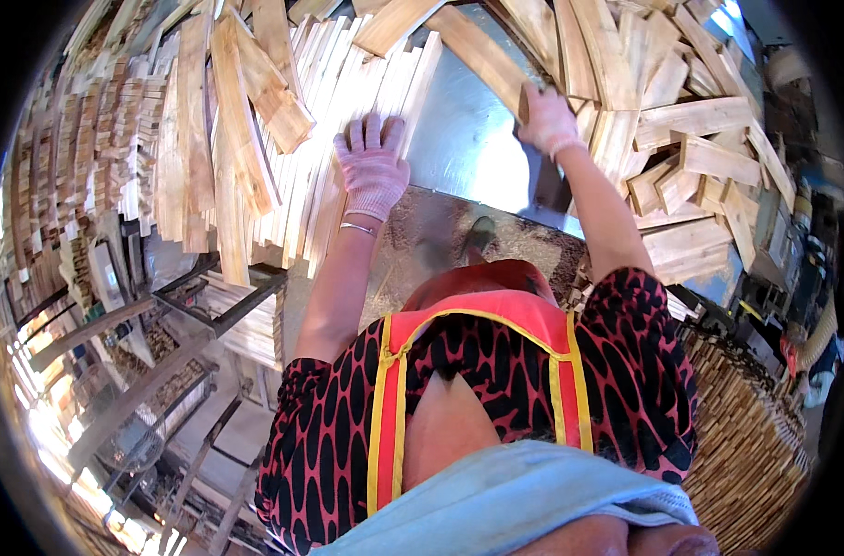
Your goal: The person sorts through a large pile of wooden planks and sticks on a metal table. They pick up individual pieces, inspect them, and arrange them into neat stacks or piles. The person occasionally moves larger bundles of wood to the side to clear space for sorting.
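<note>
My left hand (373,165), in a pale pink knit glove, lies with spread fingers on the near ends of a row of light wooden strips (325,102) set side by side. My right hand (549,119), gloved alike, is closed round the near end of a wooden board (478,56). That board slants away to the upper left over the bare grey metal tabletop (450,139). Its far end comes close to another short board (396,23) that rests across the strips. My right thumb and fingertips are partly hidden.
Loose boards (709,120) are heaped on the right. Several longer boards (237,111) lie over the strips on the left. Stacked wood pieces (79,139) stand at far left, above a metal frame (214,320). More stacked wood (746,417) stands at lower right.
</note>
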### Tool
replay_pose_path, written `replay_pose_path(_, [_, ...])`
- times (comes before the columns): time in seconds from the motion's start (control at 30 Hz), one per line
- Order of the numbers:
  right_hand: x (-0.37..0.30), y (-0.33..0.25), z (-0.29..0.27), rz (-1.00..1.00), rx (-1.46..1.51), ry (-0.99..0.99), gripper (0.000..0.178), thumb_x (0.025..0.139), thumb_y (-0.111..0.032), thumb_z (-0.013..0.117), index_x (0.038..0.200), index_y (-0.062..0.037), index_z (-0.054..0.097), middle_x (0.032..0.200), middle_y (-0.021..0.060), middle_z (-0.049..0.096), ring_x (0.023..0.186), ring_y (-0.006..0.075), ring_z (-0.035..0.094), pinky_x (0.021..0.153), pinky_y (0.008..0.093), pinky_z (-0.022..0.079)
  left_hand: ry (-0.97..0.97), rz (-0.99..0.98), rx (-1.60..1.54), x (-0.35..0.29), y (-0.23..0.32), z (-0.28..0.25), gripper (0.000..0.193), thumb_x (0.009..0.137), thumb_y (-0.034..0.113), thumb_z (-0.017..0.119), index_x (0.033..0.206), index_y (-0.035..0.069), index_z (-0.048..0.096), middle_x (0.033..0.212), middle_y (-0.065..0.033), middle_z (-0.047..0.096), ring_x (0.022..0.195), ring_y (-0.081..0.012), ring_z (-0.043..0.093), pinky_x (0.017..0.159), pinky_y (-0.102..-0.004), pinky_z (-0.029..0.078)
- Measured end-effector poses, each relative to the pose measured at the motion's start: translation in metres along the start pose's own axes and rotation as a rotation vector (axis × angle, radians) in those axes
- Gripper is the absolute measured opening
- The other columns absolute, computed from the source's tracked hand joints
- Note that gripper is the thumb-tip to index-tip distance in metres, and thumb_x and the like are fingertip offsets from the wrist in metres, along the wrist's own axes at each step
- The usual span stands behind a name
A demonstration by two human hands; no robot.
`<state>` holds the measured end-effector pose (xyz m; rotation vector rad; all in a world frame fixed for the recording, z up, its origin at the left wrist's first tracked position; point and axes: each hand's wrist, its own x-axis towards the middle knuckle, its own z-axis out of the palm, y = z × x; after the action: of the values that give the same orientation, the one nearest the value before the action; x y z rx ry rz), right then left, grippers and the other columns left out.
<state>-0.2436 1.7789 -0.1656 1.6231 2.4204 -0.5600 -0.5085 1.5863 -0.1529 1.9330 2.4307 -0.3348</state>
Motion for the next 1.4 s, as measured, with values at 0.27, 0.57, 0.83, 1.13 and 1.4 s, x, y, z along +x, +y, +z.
replay_pose_path(0.27, [-0.183, 0.020, 0.080, 0.291, 0.572, -0.306, 0.102, 0.076, -0.016, 0.084, 0.165, -0.0037, 0.035, 0.136, 0.0295, 0.062, 0.120, 0.0403, 0.066, 0.106, 0.0443, 0.057, 0.066, 0.035, -0.088, -0.009, -0.004, 0.005, 0.062, 0.092, 0.038, 0.064, 0.152, 0.026, 0.053, 0.158, -0.0109, 0.046, 0.145, -0.0325, 0.039, 0.120, -0.0591, 0.023])
replay_pose_path(0.57, [-0.208, -0.173, 0.165, 0.205, 1.335, -0.242, 0.110, 0.077, -0.010, 0.084, 0.169, -0.0025, 0.025, 0.132, 0.0193, 0.064, 0.116, 0.0291, 0.065, 0.098, 0.0379, 0.055, 0.333, 0.172, -0.237, -0.006, -0.017, 0.044, 0.064, 0.094, 0.062, 0.063, 0.143, 0.021, 0.067, 0.153, -0.0116, 0.055, 0.147, -0.0297, 0.042, 0.123, -0.0597, 0.021])
replay_pose_path(0.83, [-0.108, -0.122, 0.146, -0.138, 1.329, -0.475, 0.061, 0.089, -0.019, 0.077, 0.145, 0.0007, 0.062, 0.124, 0.0097, 0.072, 0.111, 0.0213, 0.065, 0.104, 0.0344, 0.051, 0.090, 0.099, -0.077, -0.017, 0.016, 0.043, 0.067, 0.091, 0.052, 0.067, 0.145, 0.012, 0.061, 0.163, -0.0078, 0.046, 0.156, -0.0310, 0.032, 0.130, -0.0546, 0.018])
replay_pose_path(1.13, [-0.087, -0.168, 0.120, -0.021, 1.507, -0.498, 0.096, 0.090, -0.012, 0.077, 0.166, 0.0100, 0.022, 0.135, 0.0197, 0.063, 0.114, 0.0254, 0.064, 0.103, 0.0337, 0.054, 0.308, 0.058, -1.094, -0.042, -0.033, -0.032, 0.055, 0.086, 0.003, 0.074, 0.140, 0.003, 0.060, 0.137, -0.0155, 0.064, 0.129, -0.0247, 0.061, 0.109, -0.0362, 0.053])
replay_pose_path(1.4, [-0.092, -0.201, 0.124, -0.058, 1.048, -0.342, 0.108, 0.089, -0.024, 0.083, 0.169, 0.0053, 0.016, 0.167, 0.0319, 0.038, 0.156, 0.0419, 0.040, 0.130, 0.0386, 0.033, 0.313, -0.341, -0.793, 0.010, -0.201, -0.065, 0.049, 0.090, 0.022, 0.079, 0.132, 0.000, 0.065, 0.123, -0.0140, 0.073, 0.113, -0.0221, 0.070, 0.099, -0.0364, 0.056])
